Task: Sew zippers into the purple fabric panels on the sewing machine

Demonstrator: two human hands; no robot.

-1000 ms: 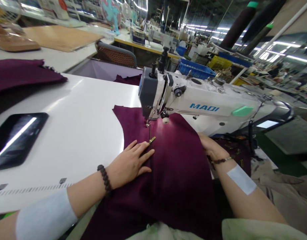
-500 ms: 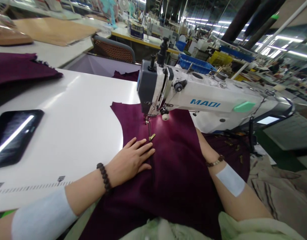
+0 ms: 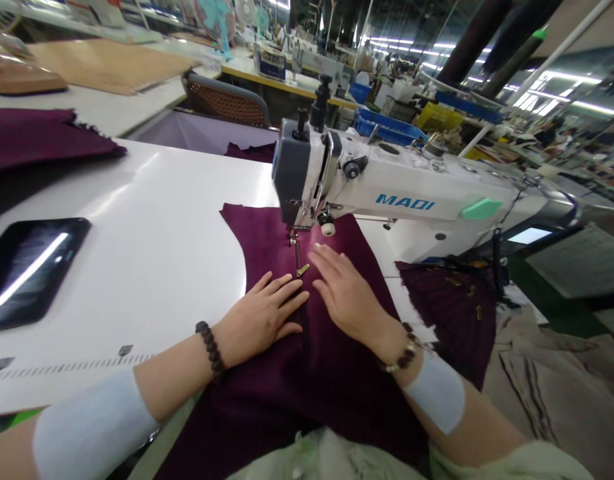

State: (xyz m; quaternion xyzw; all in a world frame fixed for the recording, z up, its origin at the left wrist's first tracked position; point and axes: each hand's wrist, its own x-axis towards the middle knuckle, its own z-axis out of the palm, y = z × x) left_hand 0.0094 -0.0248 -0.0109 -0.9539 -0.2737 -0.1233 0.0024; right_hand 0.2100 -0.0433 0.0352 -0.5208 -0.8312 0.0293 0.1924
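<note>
White worktop [image 3: 177,200] takes up most of the space; next biggest is the MAQI sewing machine [image 3: 411,193], its head over the far part of a plum-purple cloth [image 3: 351,380]; that cloth lies under both hands and runs down toward the person's front; off to the right there's more purple fabric [image 3: 444,303] with a few gold bits on it, and way over left a shiny black device [image 3: 34,273] lies flat.

Left hand [image 3: 261,320] is palm down on the cloth, fingers a bit fanned out, not pinching anything; right hand [image 3: 349,293] has its fingers stretched out close together with the thumb apart, over the cloth right of the seam, though tbh can't tell if the fingertips actually touch it; little gold zipper pull [image 3: 303,270] sits between the two, just past the left fingertips and left of the right ones.
</note>
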